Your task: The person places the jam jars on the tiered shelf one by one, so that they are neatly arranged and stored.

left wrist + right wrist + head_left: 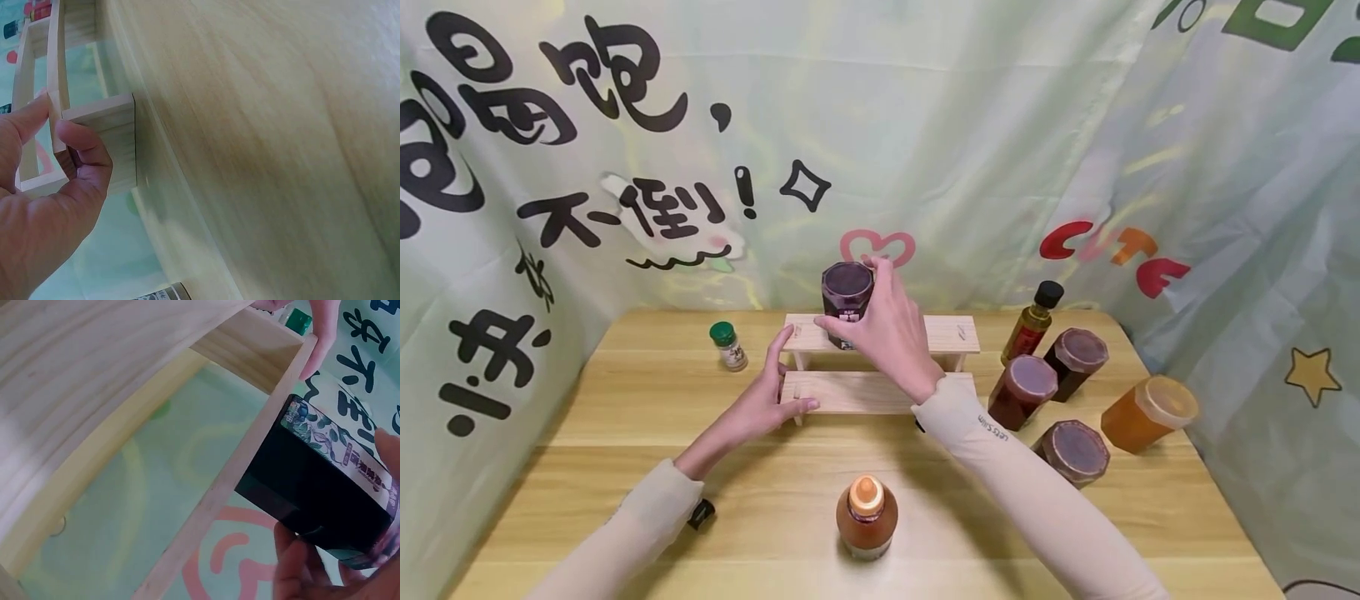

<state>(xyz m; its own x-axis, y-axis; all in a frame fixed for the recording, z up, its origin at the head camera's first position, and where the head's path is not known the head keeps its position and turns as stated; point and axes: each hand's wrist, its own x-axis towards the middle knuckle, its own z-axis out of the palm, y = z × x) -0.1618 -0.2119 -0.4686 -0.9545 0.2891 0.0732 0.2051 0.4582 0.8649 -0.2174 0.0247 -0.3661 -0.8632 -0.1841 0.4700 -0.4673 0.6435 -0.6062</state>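
Note:
My right hand (891, 333) grips a dark purple faceted jar (847, 285) with a printed label, thumb on one side and fingers on the other. In the right wrist view the jar (319, 481) stands with its base right at the edge of the upper board (231, 465). This board is the higher step of a two-tier pale wooden rack (857, 393). My left hand (765, 398) steadies the rack's left end. Seen from the left wrist, that hand (56, 200) pinches a board end (57, 131) between thumb and fingers.
A green-capped shaker (728, 346) stands left of the rack. At the right are a black-capped bottle (1028, 333), several dark jars (1022, 387) and an amber jar (1138, 417). A brown bottle with an orange cap (867, 517) stands in front. Printed curtains (970, 167) enclose the table.

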